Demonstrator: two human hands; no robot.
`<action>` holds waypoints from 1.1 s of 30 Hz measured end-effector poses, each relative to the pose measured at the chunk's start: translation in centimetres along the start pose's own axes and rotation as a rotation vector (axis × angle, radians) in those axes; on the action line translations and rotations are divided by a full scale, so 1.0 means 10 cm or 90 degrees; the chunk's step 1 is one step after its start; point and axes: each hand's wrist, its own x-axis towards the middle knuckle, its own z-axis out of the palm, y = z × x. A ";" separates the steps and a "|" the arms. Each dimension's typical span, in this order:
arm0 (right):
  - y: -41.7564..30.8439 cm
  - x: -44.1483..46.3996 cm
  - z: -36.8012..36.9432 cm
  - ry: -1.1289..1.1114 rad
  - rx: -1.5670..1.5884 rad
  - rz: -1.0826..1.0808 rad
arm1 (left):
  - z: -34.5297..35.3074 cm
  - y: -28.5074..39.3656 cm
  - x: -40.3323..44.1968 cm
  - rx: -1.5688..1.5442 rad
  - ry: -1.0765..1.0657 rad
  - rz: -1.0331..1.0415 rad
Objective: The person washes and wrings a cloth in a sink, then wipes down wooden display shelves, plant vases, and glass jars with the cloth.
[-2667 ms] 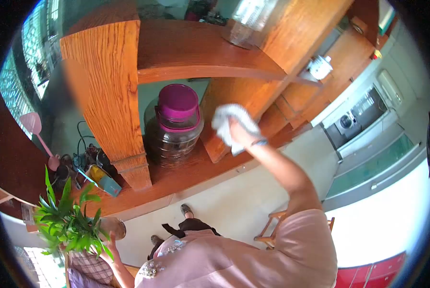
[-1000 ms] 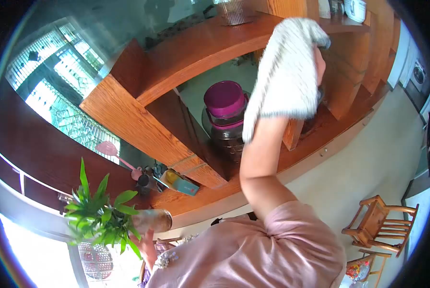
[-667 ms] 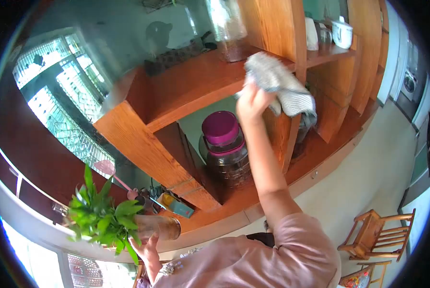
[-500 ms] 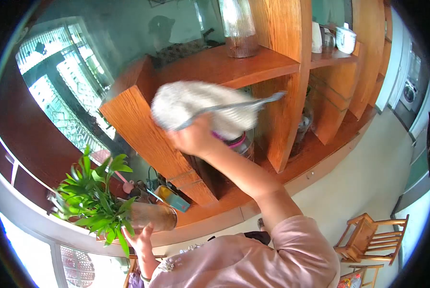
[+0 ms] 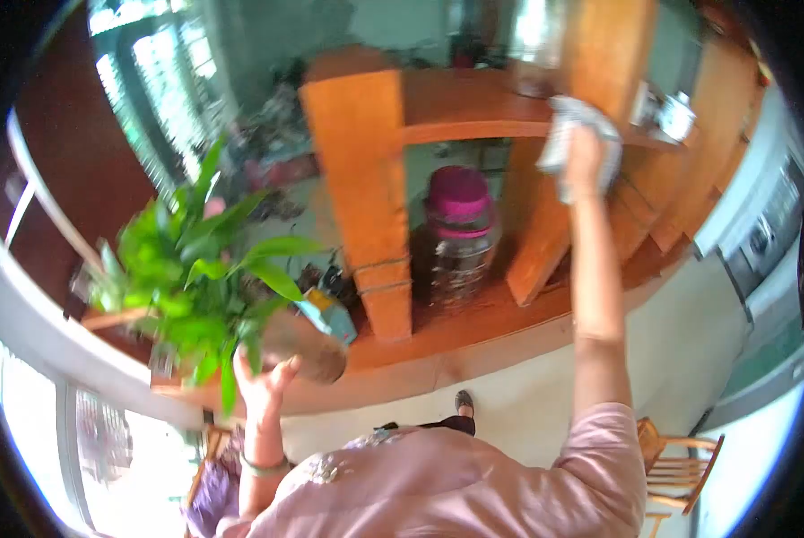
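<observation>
My left hand (image 5: 265,386) is wrapped round a vase (image 5: 303,345) that holds a leafy green plant (image 5: 195,269); the vase leans sideways, its base to the right. A light striped cloth (image 5: 606,148) is bunched in my right hand (image 5: 585,161), at the front of the wooden shelf (image 5: 473,121), near its right upright. Below that shelf stands a large clear jar (image 5: 460,260) with a purple lid (image 5: 458,193). The picture is blurred by motion.
A glass vase (image 5: 536,54) stands on the upper shelf. To the right is a white pot (image 5: 676,117). A blue-and-yellow box (image 5: 328,316) lies by the left upright (image 5: 361,188). A wooden chair (image 5: 680,462) is at lower right.
My right hand has swung with the cloth from the left upright to the right side of the shelf. The plant and its vase appear higher, and the view has shifted.
</observation>
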 end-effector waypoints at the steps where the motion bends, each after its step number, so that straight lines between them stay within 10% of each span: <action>1: -0.10 0.05 -0.18 0.088 0.279 0.116 | 0.00 0.24 0.01 0.068 -0.038 0.013; 2: -0.36 0.10 -0.47 0.025 0.231 0.072 | 0.01 0.49 0.01 0.026 -0.098 -0.158; 4: -0.15 0.14 -0.24 0.140 0.165 0.107 | 0.02 0.27 0.14 -0.084 -0.115 0.047; 9: -1.38 -0.62 -0.40 0.043 1.000 0.433 | 0.11 0.47 0.22 -0.356 -0.199 0.062; 15: -2.93 -1.65 -0.38 -0.327 0.907 0.099 | 0.17 0.71 0.23 -0.408 -0.286 0.058; 17: -3.17 -1.67 -0.13 -0.259 0.621 -0.385 | 0.22 0.76 0.17 -0.405 -0.244 0.064; 18: -3.29 -1.66 -0.11 -0.250 0.626 -0.400 | 0.24 0.77 0.21 -0.419 -0.244 0.085; 21: -3.44 -1.56 0.01 -0.159 0.756 -0.186 | 0.28 0.89 0.17 -0.434 -0.181 0.098; 23: -3.28 -1.57 0.47 -0.572 0.997 0.310 | 0.22 0.77 0.24 -0.413 -0.291 0.214; 24: -3.12 -1.67 0.74 -0.714 0.925 0.331 | 0.21 0.85 0.20 -0.354 -0.277 0.208; 25: -3.14 -1.67 0.65 -0.689 1.307 0.643 | 0.21 0.97 0.15 -0.298 -0.260 0.200; 28: -3.30 -1.67 0.61 -0.679 1.188 0.444 | 0.20 1.20 0.24 -0.368 -0.197 0.216; 31: -3.45 -1.84 0.37 -0.682 1.096 0.571 | 0.10 1.38 0.50 -0.395 -0.196 0.220; 32: -3.32 -1.97 0.59 -0.728 1.594 0.584 | 0.09 1.44 0.58 -0.406 -0.198 0.206; 33: -3.31 -2.03 0.54 -0.732 1.583 0.602 | 0.09 1.47 0.67 -0.415 -0.203 0.193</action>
